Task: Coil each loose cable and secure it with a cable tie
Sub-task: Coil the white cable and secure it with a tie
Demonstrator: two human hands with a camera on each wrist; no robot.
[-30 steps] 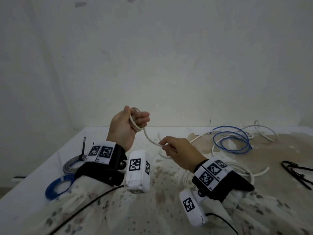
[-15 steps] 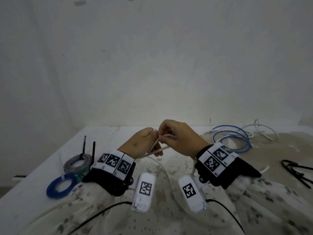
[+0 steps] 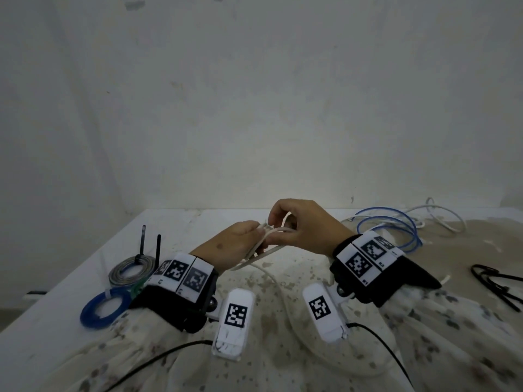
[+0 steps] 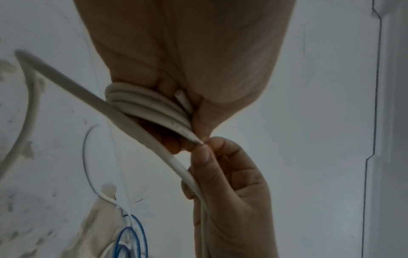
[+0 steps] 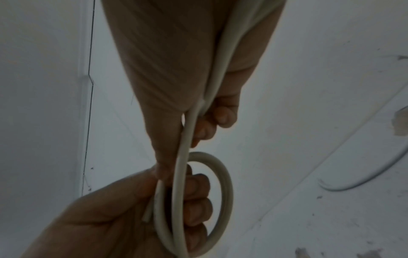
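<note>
Several off-white cable [image 4: 145, 103] loops, hand-held

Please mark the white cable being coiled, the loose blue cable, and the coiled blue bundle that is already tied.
white cable [image 4: 145, 104]: left wrist view, on the stacked loops gripped in the left hand.
loose blue cable [image 3: 396, 222]: head view, on its upper loop.
tied blue coil [image 3: 87, 315]: head view, on its left rim.
</note>
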